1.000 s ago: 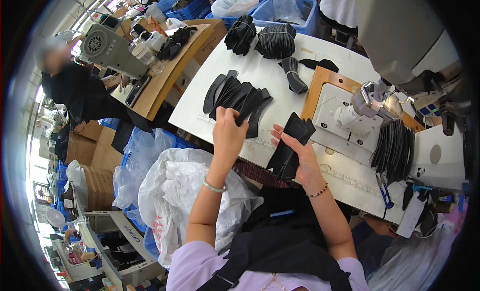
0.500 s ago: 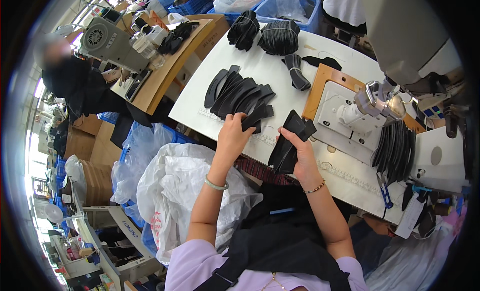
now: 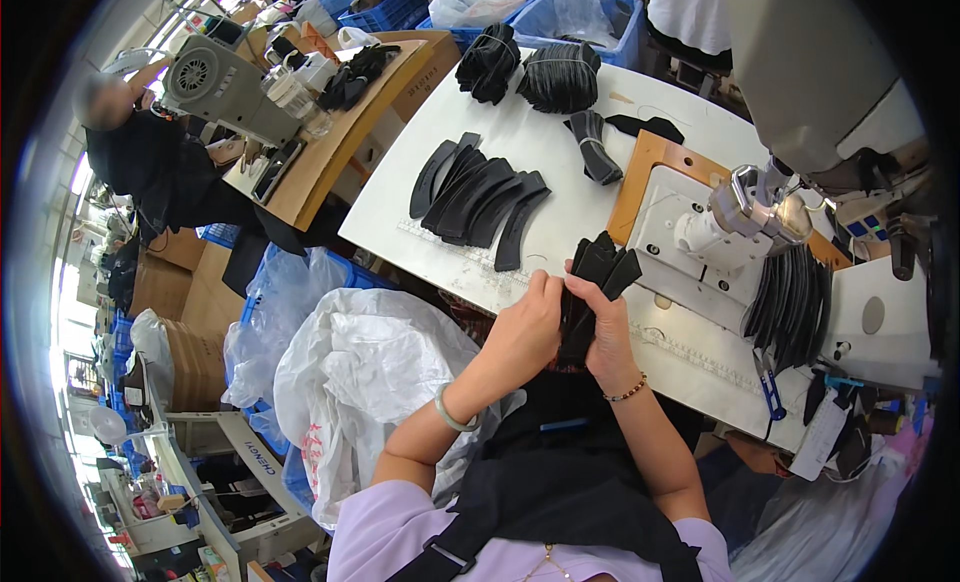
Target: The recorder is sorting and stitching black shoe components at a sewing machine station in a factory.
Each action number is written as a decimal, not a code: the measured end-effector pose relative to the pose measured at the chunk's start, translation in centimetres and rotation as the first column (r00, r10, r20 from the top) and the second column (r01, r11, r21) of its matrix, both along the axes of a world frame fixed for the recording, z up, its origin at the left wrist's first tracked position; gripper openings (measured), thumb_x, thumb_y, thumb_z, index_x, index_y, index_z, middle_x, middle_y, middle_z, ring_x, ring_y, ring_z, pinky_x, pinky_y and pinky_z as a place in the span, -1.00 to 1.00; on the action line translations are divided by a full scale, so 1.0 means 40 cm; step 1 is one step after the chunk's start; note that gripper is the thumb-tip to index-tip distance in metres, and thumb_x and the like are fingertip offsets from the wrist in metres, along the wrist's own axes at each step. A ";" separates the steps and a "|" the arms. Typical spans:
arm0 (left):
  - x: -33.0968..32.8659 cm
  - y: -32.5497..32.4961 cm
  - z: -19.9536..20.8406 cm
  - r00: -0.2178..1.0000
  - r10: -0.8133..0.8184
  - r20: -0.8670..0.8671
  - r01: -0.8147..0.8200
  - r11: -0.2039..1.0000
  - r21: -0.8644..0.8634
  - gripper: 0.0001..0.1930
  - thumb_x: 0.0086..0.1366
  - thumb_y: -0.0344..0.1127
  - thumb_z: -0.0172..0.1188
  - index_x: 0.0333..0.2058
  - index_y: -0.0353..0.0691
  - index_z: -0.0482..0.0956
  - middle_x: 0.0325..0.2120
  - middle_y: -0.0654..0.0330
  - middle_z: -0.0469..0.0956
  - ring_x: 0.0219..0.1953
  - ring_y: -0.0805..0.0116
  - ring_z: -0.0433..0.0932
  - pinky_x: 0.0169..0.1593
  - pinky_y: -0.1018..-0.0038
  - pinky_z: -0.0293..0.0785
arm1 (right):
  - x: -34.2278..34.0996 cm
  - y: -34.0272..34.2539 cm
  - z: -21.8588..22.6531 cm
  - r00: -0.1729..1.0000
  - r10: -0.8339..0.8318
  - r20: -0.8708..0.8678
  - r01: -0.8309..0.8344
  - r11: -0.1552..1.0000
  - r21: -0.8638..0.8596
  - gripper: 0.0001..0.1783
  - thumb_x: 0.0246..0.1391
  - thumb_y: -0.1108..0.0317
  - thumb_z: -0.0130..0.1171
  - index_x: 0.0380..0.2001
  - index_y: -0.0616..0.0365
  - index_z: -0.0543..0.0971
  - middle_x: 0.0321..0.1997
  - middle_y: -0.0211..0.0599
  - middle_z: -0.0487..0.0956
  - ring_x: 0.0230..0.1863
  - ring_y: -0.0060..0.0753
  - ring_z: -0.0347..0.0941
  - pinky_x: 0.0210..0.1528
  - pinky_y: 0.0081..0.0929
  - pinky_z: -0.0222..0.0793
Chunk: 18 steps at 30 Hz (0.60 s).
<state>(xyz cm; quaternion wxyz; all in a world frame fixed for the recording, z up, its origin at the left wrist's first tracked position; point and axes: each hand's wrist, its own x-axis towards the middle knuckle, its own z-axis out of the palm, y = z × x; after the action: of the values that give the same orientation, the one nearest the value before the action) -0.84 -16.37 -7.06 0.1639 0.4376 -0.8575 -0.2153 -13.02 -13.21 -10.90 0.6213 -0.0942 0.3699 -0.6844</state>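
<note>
A fanned stack of black curved strips [image 3: 606,269], fabric or leather by their look, stands up between my two hands at the table's front edge. My right hand [image 3: 606,334] grips it from the right, with the thumb across its front. Pressed against the left side of the same stack, my left hand [image 3: 532,322] has its fingers closed on it; its fingertips are partly hidden. Farther left, a row of overlapping black curved strips [image 3: 480,197] lies on the white table [image 3: 400,177].
To the right stands a sewing machine [image 3: 755,207] with a wooden frame [image 3: 630,197]. Tied black bundles [image 3: 560,77] lie at the back. Blue-handled snips [image 3: 770,387] rest near more strips [image 3: 790,307]. A white plastic bag [image 3: 360,382] is at the left; a person [image 3: 150,172] sits beyond.
My left hand has moved right and down from the row of strips to the stack in my right hand. The strip it was fingering has left the row's near end.
</note>
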 end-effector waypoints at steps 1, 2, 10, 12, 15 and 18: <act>0.008 0.004 0.019 0.995 -0.092 -0.030 0.094 0.991 0.096 -0.59 0.05 -0.51 0.14 -0.08 -0.37 0.33 -0.19 -0.07 0.38 -0.30 -0.14 0.51 -0.26 0.13 0.48 | -0.009 0.002 0.004 1.000 -0.003 0.000 0.003 1.000 0.002 -0.62 -0.02 0.46 0.27 -0.08 0.27 0.51 -0.09 -0.31 0.55 -0.09 -0.51 0.48 -0.01 -0.54 0.41; 0.016 0.003 0.045 0.981 -0.182 -0.068 0.192 0.963 0.187 -0.57 0.06 -0.50 0.16 -0.04 -0.37 0.37 -0.17 -0.06 0.39 -0.30 -0.10 0.53 -0.25 0.17 0.50 | -0.020 0.003 0.015 0.998 -0.016 0.058 0.017 0.999 -0.031 -0.66 0.00 0.45 0.24 -0.11 0.29 0.51 -0.08 -0.26 0.56 -0.08 -0.45 0.50 -0.02 -0.49 0.44; 0.114 -0.282 -0.023 0.945 0.290 -0.152 -0.326 0.790 -0.520 -0.60 0.10 -0.30 0.31 -0.09 -0.37 0.54 -0.16 0.06 0.49 -0.17 0.13 0.47 -0.07 0.33 0.42 | -0.075 -0.003 0.001 0.998 -0.050 0.050 0.053 0.996 -0.075 -0.71 0.03 0.37 0.23 -0.19 0.27 0.46 -0.35 -0.23 0.54 -0.36 -0.38 0.55 -0.21 -0.37 0.54; 0.121 -0.325 -0.063 0.950 0.311 0.011 -0.256 0.802 -0.539 -0.61 0.09 -0.30 0.31 -0.11 -0.33 0.55 -0.17 0.09 0.49 -0.09 0.15 0.43 -0.02 0.34 0.38 | -0.068 0.001 -0.006 0.996 -0.038 0.083 0.044 0.997 -0.068 -0.70 0.03 0.38 0.23 -0.19 0.27 0.45 -0.36 -0.24 0.53 -0.39 -0.40 0.53 -0.21 -0.38 0.54; 0.127 -0.337 -0.084 0.939 0.344 0.016 -0.280 0.789 -0.547 -0.66 0.10 -0.34 0.28 -0.13 -0.31 0.54 -0.20 0.10 0.49 -0.12 0.14 0.44 -0.03 0.34 0.39 | -0.066 0.006 -0.009 0.993 -0.038 0.115 0.043 0.998 -0.042 -0.67 0.02 0.39 0.24 -0.17 0.29 0.44 -0.38 -0.26 0.52 -0.42 -0.41 0.52 -0.22 -0.38 0.52; 0.123 -0.334 -0.090 0.947 0.321 -0.001 -0.264 0.778 -0.570 -0.69 0.11 -0.37 0.27 -0.15 -0.29 0.52 -0.23 0.10 0.49 -0.14 0.12 0.45 -0.04 0.32 0.39 | -0.070 0.006 -0.015 0.991 -0.036 0.130 0.038 0.999 -0.019 -0.66 0.02 0.39 0.24 -0.15 0.30 0.44 -0.38 -0.27 0.51 -0.43 -0.41 0.52 -0.22 -0.39 0.51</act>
<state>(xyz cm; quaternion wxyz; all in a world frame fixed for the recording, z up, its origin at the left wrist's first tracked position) 4.08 -29.74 -10.64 0.2755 0.5075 -0.8108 0.0962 -15.83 -12.96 -11.51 0.6302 -0.0494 0.3228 -0.7044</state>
